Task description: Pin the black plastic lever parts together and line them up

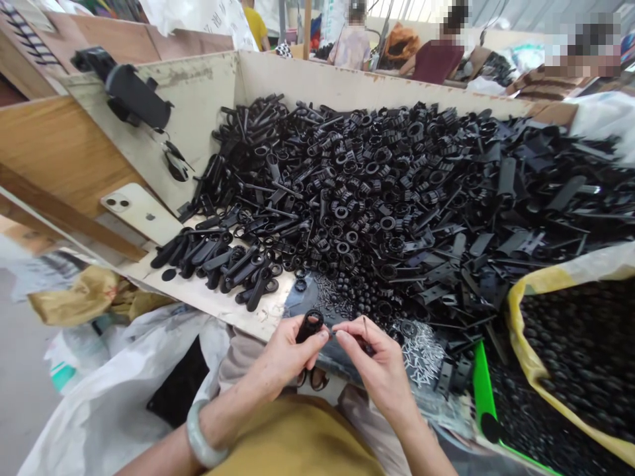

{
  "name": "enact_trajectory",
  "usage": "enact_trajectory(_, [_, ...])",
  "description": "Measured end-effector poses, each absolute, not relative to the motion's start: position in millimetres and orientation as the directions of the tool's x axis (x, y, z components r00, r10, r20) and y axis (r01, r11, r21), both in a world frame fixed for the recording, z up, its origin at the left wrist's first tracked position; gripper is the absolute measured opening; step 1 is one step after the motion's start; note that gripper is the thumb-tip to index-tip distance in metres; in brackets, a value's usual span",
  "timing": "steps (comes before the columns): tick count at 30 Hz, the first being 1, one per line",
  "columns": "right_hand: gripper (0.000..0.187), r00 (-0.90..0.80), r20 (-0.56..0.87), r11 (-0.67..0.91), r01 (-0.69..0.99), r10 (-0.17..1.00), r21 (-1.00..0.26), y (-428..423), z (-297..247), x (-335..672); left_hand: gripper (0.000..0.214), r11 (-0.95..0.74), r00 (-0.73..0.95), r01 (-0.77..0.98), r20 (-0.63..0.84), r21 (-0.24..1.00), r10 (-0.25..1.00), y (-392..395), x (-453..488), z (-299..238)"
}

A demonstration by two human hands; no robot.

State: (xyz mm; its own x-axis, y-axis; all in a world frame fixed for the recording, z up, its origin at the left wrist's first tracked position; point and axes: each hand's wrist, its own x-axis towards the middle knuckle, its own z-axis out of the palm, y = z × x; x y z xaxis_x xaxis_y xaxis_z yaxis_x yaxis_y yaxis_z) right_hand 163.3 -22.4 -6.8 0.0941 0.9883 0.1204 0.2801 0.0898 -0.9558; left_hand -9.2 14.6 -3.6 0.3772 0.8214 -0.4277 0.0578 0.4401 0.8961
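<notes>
My left hand is closed around a black plastic part with a ring-shaped end, held above the front edge of the bin. Close beside it, my right hand pinches a tiny dark piece at its thumb and fingertip, too small to name. A thin rod also sticks up between the right fingers, with something dark partly hidden in the palm. Beyond the hands lie small black balls and tiny dark bits. Silver screws are heaped to the right of my right hand.
A large heap of black plastic parts fills the wooden bin. Several long handle pieces lie at left near a white phone. A yellow-edged sack and a green-edged container stand at right. Other people sit behind.
</notes>
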Motion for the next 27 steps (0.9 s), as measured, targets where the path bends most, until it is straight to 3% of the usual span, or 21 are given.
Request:
enact_trajectory(15, [0.015,0.033,0.144,0.128,0.304,0.989,-0.944,-26.5,-9.0,162.5,0.041,0.497,0.387,-0.006,-0.456,0.868,0.801,10.0,-11.6,-5.5])
enact_trajectory(21, [0.017,0.128,0.051,0.017,0.256,0.99,-0.966,-30.1,-12.6,158.0,0.031,0.534,0.382,-0.064,-0.474,0.843,0.794,10.8,-8.8,-6.6])
enact_trajectory(27, [0.013,0.132,0.215,0.162,0.329,0.968,-0.93,-31.9,-11.3,156.2,0.032,0.661,0.417,-0.181,-0.552,0.728,0.722,12.6,-4.1,-0.8])
